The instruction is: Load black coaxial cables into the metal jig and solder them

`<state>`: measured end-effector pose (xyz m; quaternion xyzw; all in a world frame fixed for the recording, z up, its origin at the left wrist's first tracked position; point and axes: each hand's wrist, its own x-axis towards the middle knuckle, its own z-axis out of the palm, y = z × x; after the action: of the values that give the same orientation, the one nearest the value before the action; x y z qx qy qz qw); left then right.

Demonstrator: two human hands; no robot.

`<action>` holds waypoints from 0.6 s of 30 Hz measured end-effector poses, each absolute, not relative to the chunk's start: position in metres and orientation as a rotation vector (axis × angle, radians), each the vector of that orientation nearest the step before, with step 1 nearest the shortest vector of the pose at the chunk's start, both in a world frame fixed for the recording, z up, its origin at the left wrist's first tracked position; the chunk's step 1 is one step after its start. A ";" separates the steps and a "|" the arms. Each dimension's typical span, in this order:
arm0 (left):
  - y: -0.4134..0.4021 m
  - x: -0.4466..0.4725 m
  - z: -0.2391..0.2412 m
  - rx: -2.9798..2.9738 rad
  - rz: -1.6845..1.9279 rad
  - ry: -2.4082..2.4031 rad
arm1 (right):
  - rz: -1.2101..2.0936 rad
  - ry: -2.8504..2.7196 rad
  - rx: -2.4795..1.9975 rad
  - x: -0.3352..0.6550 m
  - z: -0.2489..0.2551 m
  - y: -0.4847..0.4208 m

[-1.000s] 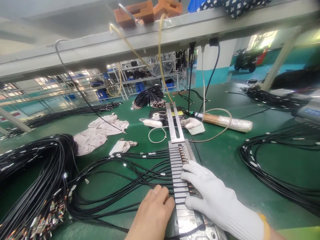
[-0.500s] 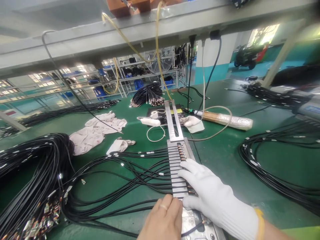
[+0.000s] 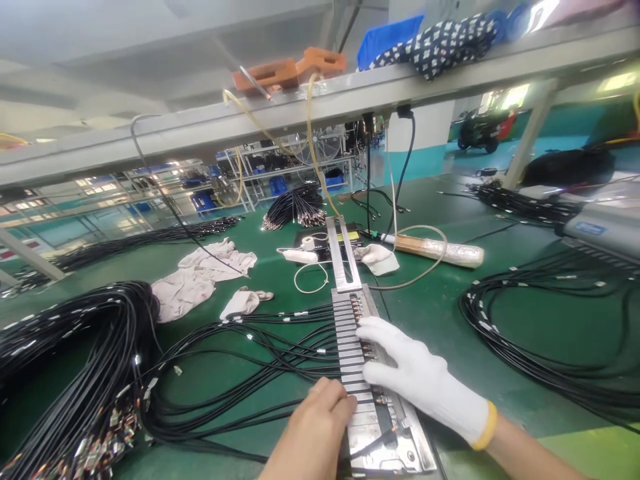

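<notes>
The slotted metal fixture (image 3: 357, 347) runs 12-to-6 on the green counter (image 3: 440, 313). The gloved right hand (image 3: 417, 377) lies open on its connector row; the bare left hand (image 3: 313, 427) presses curled fingers on the slots at 9 o'clock, gripping nothing.

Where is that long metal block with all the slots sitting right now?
In the head view, the slotted metal fixture lies on the green table, low and centre, under the gloved right hand and beside the bare left hand, with black cables entering from its left.

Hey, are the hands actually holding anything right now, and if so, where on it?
Nothing is gripped. The gloved right hand lies flat on the slotted metal fixture, and the bare left hand presses its fingertips on the fixture's left edge, where the black cables enter.
</notes>
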<state>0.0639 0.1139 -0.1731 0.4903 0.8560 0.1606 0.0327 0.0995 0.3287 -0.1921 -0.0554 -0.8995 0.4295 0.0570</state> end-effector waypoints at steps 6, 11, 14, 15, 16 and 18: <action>0.101 0.054 -0.162 1.050 0.700 2.331 | 1.431 -2.602 -0.152 0.095 -0.187 0.332; 0.106 0.052 -0.170 0.788 0.818 2.148 | 1.388 -2.593 -0.226 0.091 -0.193 0.330; 0.105 0.051 -0.171 0.700 1.051 2.028 | 1.370 -2.583 -0.228 0.092 -0.197 0.332; 0.104 0.050 -0.172 0.680 1.132 1.993 | 1.363 -2.587 -0.233 0.093 -0.197 0.332; 0.102 0.049 -0.173 0.665 1.194 1.971 | 1.358 -2.597 -0.246 0.093 -0.197 0.332; 0.100 0.047 -0.175 0.649 1.250 2.005 | 1.356 -2.628 -0.285 0.094 -0.194 0.332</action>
<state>0.0475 0.0998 -0.1754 0.2492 0.7698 0.4801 0.3387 0.0945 0.3322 -0.1938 -0.0957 -0.8814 0.4547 0.0853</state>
